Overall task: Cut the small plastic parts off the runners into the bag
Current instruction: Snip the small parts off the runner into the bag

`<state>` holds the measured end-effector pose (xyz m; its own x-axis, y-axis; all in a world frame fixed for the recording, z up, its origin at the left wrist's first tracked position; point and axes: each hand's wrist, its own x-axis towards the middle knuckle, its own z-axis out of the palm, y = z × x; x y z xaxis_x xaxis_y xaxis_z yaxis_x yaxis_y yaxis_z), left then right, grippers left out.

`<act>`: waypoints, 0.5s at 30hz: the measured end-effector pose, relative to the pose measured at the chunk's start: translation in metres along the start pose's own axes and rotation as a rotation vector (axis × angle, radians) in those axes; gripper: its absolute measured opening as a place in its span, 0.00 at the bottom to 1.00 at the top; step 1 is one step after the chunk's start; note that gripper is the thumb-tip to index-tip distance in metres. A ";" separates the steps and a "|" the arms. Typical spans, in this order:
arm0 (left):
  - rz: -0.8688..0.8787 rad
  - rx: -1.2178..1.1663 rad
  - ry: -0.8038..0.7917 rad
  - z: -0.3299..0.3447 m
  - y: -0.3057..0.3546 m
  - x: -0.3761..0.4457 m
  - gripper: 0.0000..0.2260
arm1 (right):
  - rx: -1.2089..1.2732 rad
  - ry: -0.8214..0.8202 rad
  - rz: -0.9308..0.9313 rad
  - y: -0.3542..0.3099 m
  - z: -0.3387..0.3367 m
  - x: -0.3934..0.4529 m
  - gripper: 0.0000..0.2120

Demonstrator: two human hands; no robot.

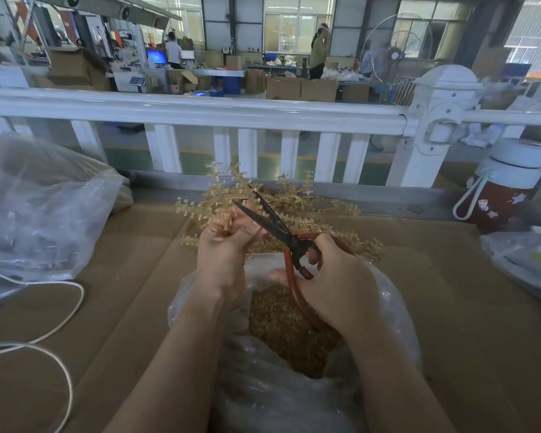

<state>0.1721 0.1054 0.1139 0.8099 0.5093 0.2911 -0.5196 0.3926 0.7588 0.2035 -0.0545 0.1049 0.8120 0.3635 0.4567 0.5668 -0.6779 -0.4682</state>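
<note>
Runner (214, 201): amber plastic tree, branches studded with small parts, held above the mouth of the bag (397, 310); its stem runs up and away from the person, tips pointing toward the white railing (200, 110).
Left hand (224, 254): fingers clamped on the runner's lower stem; nearest hand to the work.
Right hand (334, 276): fingers curled through the red handles of the scissors (272, 223).
Scissors: blades apart, long axis slanting up-left, tips at a branch just right of the left hand.
Bag: on the surface (466, 292), open, directly below the blades, holding cut parts (281, 323).
Further runners (331, 210): heaped behind.
</note>
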 end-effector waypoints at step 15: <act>-0.116 -0.074 -0.015 -0.004 0.002 0.000 0.06 | -0.030 0.095 -0.041 0.002 -0.001 -0.003 0.38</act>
<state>0.1702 0.1093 0.1135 0.8696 0.4454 0.2129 -0.4402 0.5044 0.7428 0.2021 -0.0573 0.1032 0.7702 0.3303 0.5456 0.5939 -0.6832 -0.4249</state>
